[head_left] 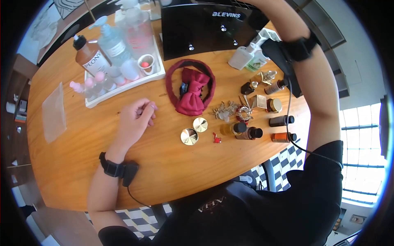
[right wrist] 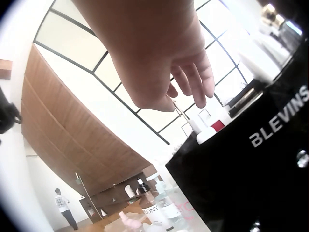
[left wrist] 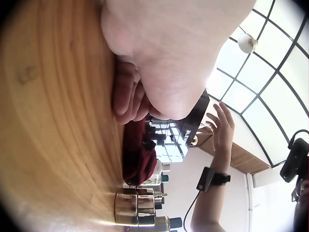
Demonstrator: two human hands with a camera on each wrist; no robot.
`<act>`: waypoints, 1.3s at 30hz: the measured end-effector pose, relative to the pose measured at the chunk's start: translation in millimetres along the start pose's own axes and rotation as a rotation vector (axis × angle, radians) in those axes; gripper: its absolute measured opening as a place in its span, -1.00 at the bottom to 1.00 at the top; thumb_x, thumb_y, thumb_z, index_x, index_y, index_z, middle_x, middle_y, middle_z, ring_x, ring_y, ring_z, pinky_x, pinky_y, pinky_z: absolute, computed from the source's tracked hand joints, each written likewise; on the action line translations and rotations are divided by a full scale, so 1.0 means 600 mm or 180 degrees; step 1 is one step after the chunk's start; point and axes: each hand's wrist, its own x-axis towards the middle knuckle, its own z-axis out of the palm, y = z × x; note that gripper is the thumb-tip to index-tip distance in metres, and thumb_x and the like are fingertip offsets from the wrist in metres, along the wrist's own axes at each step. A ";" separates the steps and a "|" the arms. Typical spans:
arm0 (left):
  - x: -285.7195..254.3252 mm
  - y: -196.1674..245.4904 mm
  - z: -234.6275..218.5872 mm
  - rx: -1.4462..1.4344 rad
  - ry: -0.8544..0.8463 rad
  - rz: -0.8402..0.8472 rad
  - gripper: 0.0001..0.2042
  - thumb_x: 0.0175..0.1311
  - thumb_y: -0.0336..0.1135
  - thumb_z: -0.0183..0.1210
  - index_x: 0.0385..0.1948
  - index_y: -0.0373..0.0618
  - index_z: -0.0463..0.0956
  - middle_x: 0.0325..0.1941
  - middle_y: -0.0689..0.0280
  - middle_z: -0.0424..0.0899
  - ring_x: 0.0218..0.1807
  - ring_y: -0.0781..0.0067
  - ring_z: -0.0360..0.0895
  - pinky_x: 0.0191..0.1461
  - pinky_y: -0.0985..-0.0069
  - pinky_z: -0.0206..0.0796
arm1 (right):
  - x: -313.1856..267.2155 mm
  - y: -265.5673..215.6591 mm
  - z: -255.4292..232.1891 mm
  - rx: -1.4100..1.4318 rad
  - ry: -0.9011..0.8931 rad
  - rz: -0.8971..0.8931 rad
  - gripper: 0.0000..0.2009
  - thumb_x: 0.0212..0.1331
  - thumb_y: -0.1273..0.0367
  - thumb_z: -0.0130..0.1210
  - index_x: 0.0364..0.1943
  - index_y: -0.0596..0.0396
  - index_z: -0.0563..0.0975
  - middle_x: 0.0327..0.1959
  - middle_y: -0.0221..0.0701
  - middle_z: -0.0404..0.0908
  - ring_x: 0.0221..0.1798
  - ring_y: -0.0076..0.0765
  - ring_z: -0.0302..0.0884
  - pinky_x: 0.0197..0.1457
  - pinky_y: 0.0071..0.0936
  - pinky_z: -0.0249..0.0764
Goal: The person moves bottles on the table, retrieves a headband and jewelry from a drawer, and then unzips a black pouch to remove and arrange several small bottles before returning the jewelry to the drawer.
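Observation:
My left hand [head_left: 137,119] rests on the wooden table, fingers loosely curled with nothing in them. To its right lie a burgundy headband [head_left: 169,84] and a burgundy bow [head_left: 193,96], with two round gold-topped containers [head_left: 189,136] in front. My right hand [right wrist: 186,72] is raised over the black BLEVINS box [right wrist: 270,164], its fingers bent loosely downward. Below those fingertips, a white object [right wrist: 205,133] stands on the box top beside a small red item [right wrist: 218,125]. The head view cuts off the right hand at the top edge.
A white tray [head_left: 123,93] of pump bottles stands at the back left, near a clear plastic sleeve [head_left: 54,115]. Right of the headband are hair clips [head_left: 225,111], perfume bottles [head_left: 248,133] and a red trinket [head_left: 216,138]. A cable [head_left: 289,106] hangs from my right wrist.

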 end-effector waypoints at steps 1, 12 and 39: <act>0.000 -0.001 0.000 0.0012 0.0005 -0.0038 -0.75 0.57 -0.22 0.08 -0.25 -0.22 0.58 -0.46 0.38 0.59 -0.47 0.66 0.54 -0.38 0.67 0.37 | -0.030 -0.044 -0.044 -0.0010 -0.0203 0.0319 -0.61 0.26 0.27 0.17 0.08 0.25 0.61 -0.23 -0.13 0.76 -0.21 -0.16 0.73 -0.10 -0.29 0.61; -0.001 0.006 0.001 0.0185 0.0090 -0.0081 -0.74 0.57 -0.21 0.08 -0.26 -0.21 0.58 -0.45 0.37 0.60 -0.49 0.65 0.55 -0.43 0.69 0.34 | -0.330 -0.004 -0.147 -0.0972 -0.2138 0.0932 -0.72 0.30 0.27 0.26 0.03 0.03 0.64 0.00 -0.29 0.71 0.00 -0.16 0.67 0.09 -0.22 0.58; -0.005 0.015 0.000 -0.0108 0.0029 -0.0042 -0.79 0.54 -0.29 0.11 -0.26 -0.26 0.57 -0.45 0.34 0.59 -0.48 0.64 0.54 -0.39 0.65 0.39 | -0.219 -0.058 -0.216 -0.0842 -0.1276 0.0157 -0.79 0.27 0.33 0.30 -0.09 0.13 0.71 -0.22 -0.28 0.75 -0.27 -0.30 0.69 -0.14 -0.46 0.56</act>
